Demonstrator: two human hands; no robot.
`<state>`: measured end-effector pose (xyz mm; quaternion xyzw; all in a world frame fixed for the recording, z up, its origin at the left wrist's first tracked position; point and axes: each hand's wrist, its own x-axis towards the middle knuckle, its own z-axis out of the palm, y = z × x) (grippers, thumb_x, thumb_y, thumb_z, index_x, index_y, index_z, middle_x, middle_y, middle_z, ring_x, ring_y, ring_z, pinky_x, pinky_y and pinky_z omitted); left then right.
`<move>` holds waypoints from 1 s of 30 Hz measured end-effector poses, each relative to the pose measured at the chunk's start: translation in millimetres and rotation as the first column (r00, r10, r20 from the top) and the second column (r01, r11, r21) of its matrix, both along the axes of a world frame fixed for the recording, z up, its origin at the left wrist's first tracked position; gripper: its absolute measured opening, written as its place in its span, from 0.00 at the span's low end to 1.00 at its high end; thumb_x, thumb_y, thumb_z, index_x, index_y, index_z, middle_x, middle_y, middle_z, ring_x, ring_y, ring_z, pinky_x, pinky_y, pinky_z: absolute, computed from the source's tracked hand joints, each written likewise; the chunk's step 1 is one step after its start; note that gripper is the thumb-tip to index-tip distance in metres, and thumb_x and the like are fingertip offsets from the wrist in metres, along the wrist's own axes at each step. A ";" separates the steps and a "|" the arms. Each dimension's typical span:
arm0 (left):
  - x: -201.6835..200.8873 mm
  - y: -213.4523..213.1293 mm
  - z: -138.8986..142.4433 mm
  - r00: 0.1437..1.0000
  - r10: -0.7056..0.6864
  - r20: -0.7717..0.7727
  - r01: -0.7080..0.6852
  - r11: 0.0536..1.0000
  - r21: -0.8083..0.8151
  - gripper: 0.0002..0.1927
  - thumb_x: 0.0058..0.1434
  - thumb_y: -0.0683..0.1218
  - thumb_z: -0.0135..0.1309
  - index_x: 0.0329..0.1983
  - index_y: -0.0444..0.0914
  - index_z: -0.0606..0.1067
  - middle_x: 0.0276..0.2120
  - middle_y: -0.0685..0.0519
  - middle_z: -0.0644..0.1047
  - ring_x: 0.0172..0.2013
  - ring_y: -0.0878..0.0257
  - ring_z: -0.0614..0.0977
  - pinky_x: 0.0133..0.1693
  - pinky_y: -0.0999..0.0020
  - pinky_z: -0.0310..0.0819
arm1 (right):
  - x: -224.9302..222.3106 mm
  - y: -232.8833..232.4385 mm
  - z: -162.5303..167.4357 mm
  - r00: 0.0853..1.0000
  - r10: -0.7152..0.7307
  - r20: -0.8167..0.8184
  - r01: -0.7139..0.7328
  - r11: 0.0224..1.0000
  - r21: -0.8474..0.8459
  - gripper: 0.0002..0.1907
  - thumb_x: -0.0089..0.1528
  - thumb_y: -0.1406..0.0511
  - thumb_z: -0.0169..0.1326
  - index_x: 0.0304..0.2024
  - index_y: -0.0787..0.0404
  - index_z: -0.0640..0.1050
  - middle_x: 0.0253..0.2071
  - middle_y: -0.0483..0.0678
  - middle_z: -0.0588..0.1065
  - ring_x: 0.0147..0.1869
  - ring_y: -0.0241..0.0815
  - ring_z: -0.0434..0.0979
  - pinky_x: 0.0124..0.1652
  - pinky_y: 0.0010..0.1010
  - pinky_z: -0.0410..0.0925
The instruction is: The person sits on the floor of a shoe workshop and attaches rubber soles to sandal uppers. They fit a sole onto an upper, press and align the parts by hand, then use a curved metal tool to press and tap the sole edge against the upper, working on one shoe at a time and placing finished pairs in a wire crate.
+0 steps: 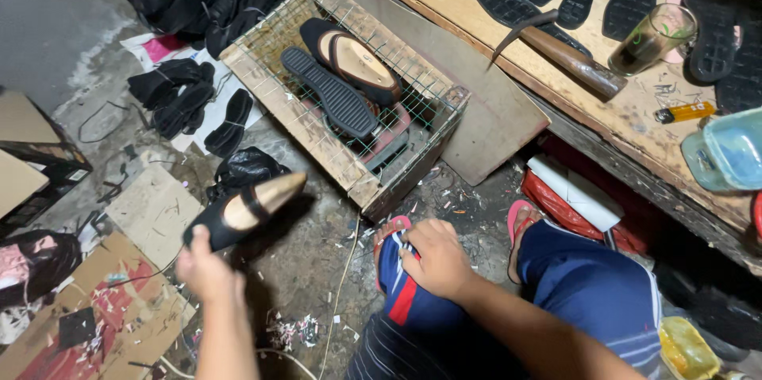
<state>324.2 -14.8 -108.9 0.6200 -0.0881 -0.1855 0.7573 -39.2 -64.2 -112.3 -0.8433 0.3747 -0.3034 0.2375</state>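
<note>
Shoe [242, 212] in black, with a pointed golden toe, is held up by the left hand [205, 269] at about eight o'clock in the view; the fingers are closed around its heel end, and the toe points toward two o'clock, at the wooden crate [349, 177]. The right hand [436, 257] rests on the knee [413, 300] at six o'clock, fingers bent down against the blue cloth, and I cannot tell if it holds anything. The shoe looks light and rather stiff at the pointed front, softer at the open sides, so I think the heel or the middle of the sole is the best place to take it; the shiny toe may be slippery and may scratch easily. The crate has wire mesh on top, where a black sole [329, 102] and another shoe [353, 60] lie side by side. At one o'clock a hammer [556, 46] and a glass [652, 37] are on the workbench [635, 122], near rows of black soles.
</note>
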 end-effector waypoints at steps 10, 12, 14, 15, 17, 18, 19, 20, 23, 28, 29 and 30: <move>-65.8 69.4 104.9 0.748 -0.628 0.214 0.597 0.778 0.197 0.14 0.67 0.44 0.54 0.51 0.30 0.75 0.42 0.51 0.80 0.41 0.66 0.79 0.47 0.71 0.74 | 5.7 20.2 26.1 0.831 -0.038 0.554 -0.546 0.125 0.828 0.40 0.53 0.61 0.65 0.66 0.60 0.66 0.61 0.51 0.72 0.62 0.42 0.74 0.60 0.37 0.69; -96.3 65.6 103.7 0.680 -0.732 0.043 0.733 0.680 -0.008 0.16 0.67 0.44 0.54 0.53 0.30 0.73 0.42 0.49 0.79 0.41 0.63 0.80 0.45 0.69 0.74 | -14.0 27.2 30.4 0.745 -0.027 0.667 -0.667 -0.016 0.745 0.45 0.51 0.63 0.68 0.69 0.61 0.64 0.65 0.50 0.70 0.65 0.39 0.72 0.63 0.33 0.66; -125.8 60.6 98.1 0.557 -0.822 -0.118 0.779 0.566 -0.269 0.17 0.68 0.44 0.55 0.55 0.29 0.71 0.43 0.45 0.79 0.40 0.59 0.80 0.41 0.65 0.73 | -38.6 37.6 36.9 0.648 0.005 0.761 -0.759 -0.084 0.646 0.50 0.50 0.64 0.71 0.71 0.62 0.62 0.68 0.49 0.68 0.70 0.35 0.70 0.69 0.27 0.62; -140.0 56.9 93.8 0.506 -0.854 -0.122 0.789 0.515 -0.336 0.19 0.67 0.45 0.56 0.56 0.29 0.70 0.45 0.44 0.78 0.44 0.57 0.80 0.48 0.62 0.73 | -51.1 43.4 41.4 0.673 0.009 0.740 -0.736 -0.102 0.670 0.50 0.49 0.64 0.72 0.71 0.64 0.63 0.66 0.51 0.70 0.68 0.38 0.71 0.67 0.30 0.63; -162.1 48.3 85.7 0.371 -0.924 -0.090 0.804 0.368 -0.467 0.23 0.67 0.48 0.57 0.59 0.29 0.68 0.50 0.42 0.77 0.52 0.53 0.79 0.58 0.56 0.71 | -75.8 53.3 53.6 0.719 0.025 0.694 -0.686 -0.134 0.715 0.51 0.48 0.64 0.73 0.70 0.68 0.65 0.63 0.54 0.72 0.63 0.42 0.72 0.64 0.37 0.65; -170.6 44.6 81.7 0.287 -0.956 -0.054 0.806 0.272 -0.526 0.25 0.68 0.50 0.57 0.60 0.29 0.68 0.53 0.41 0.76 0.57 0.51 0.77 0.62 0.54 0.69 | -86.1 57.1 60.5 0.765 0.061 0.641 -0.640 -0.030 0.768 0.49 0.48 0.63 0.72 0.69 0.67 0.66 0.62 0.53 0.73 0.64 0.42 0.73 0.64 0.36 0.65; -176.7 42.9 78.2 0.203 -0.979 -0.015 0.796 0.175 -0.580 0.27 0.69 0.51 0.57 0.62 0.29 0.67 0.56 0.40 0.74 0.61 0.49 0.76 0.66 0.53 0.66 | -95.5 60.7 67.4 0.809 0.088 0.581 -0.587 0.074 0.806 0.48 0.48 0.63 0.71 0.68 0.66 0.67 0.62 0.52 0.74 0.64 0.42 0.73 0.65 0.36 0.65; -180.7 41.3 74.8 0.176 -0.983 -0.057 0.768 0.173 -0.616 0.30 0.68 0.53 0.56 0.65 0.28 0.66 0.58 0.40 0.73 0.63 0.50 0.74 0.67 0.54 0.63 | -102.6 64.1 73.6 0.850 0.105 0.517 -0.527 0.179 0.831 0.46 0.48 0.63 0.71 0.67 0.66 0.69 0.61 0.51 0.75 0.64 0.42 0.73 0.65 0.35 0.64; -188.0 42.4 63.5 0.101 -0.975 -0.200 0.701 0.212 -0.680 0.38 0.66 0.58 0.53 0.70 0.29 0.62 0.64 0.40 0.70 0.66 0.50 0.70 0.68 0.56 0.59 | -115.9 75.5 85.6 0.994 0.051 -0.092 0.015 0.800 0.599 0.45 0.40 0.61 0.74 0.59 0.61 0.71 0.52 0.49 0.76 0.58 0.47 0.77 0.57 0.36 0.68; -198.2 62.4 37.0 0.247 -0.880 -0.405 0.845 0.400 -0.354 0.32 0.60 0.43 0.52 0.69 0.34 0.63 0.60 0.44 0.72 0.60 0.54 0.75 0.59 0.54 0.67 | -116.8 108.9 77.9 0.964 -0.145 -0.222 0.180 0.973 0.145 0.40 0.42 0.63 0.70 0.57 0.59 0.72 0.47 0.52 0.75 0.54 0.55 0.72 0.49 0.44 0.62; -201.3 65.9 31.2 0.269 -0.878 -0.395 0.865 0.401 -0.301 0.31 0.59 0.41 0.52 0.67 0.33 0.64 0.58 0.43 0.74 0.58 0.54 0.76 0.59 0.56 0.68 | -117.0 116.0 75.0 0.966 -0.175 -0.189 0.194 0.977 0.084 0.38 0.43 0.64 0.69 0.56 0.60 0.72 0.48 0.52 0.75 0.54 0.55 0.72 0.49 0.44 0.62; -204.0 69.4 25.8 0.292 -0.877 -0.381 0.882 0.401 -0.248 0.30 0.59 0.38 0.52 0.66 0.32 0.65 0.56 0.43 0.75 0.56 0.54 0.77 0.59 0.57 0.69 | -117.1 122.5 72.6 0.965 -0.188 -0.184 0.199 0.979 0.043 0.39 0.42 0.64 0.68 0.56 0.61 0.72 0.49 0.53 0.74 0.55 0.56 0.71 0.50 0.45 0.62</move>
